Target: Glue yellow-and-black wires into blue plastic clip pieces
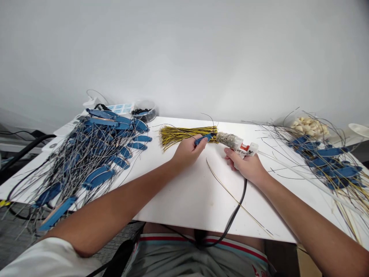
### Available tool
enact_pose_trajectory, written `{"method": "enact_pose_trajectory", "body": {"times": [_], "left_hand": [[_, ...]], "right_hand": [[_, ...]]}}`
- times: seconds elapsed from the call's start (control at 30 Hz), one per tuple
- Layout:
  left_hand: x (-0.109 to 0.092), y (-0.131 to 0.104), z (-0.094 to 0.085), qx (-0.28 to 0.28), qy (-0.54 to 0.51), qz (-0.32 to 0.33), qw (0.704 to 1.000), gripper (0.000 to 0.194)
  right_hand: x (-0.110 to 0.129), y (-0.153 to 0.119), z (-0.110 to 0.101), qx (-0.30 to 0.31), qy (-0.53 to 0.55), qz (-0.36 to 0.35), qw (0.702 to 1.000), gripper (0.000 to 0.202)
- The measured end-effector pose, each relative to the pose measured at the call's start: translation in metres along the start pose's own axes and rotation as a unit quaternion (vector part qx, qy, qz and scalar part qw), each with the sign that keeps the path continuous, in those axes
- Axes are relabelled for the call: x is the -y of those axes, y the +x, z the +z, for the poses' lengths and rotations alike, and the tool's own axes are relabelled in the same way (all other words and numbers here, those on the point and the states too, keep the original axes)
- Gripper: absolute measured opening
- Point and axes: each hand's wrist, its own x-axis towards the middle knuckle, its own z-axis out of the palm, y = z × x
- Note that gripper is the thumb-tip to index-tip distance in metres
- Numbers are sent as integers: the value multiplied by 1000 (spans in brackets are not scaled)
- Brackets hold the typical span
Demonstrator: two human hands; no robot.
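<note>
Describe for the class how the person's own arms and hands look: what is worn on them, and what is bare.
Both forearms are bare from elbow to wrist. The left hand and right hand wear no gloves, rings or watch that can be seen. A white short sleeve shows at the left upper arm. The right upper arm is out of view.

I can't make out the small black bits in the clear round tub; my right hand hides the white glue gun's grip, and the frame's edge crops the white dish.
</note>
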Motion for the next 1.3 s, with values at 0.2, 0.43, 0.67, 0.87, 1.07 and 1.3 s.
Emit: {"method": "enact_pose_trajectory", "body": {"times": [0.2,0.43,0.67,0.87,1.07,1.3], "left_hand": [[0,0,0,-3,22,4,1000,40],[3,1,1,-4,31,-13,999,41],[6,1,0,5,-32,-25,999,45],[6,-1,-1,4,-83,-30,996,44],[5,-4,-1,-22,-135,-21,990,45],[2,-6,-2,-15,-130,15,991,45]], "right_hand": [[-1,1,1,-6,2,2,1000,52],[17,0,-2,10,83,-18,996,43],[18,19,-27,-31,258,-7,966,33],[12,32,-45,-40,369,56,927,28],[16,33,-46,-40,331,125,934,24],[6,32,-55,-93,3,86,992,55]]}}
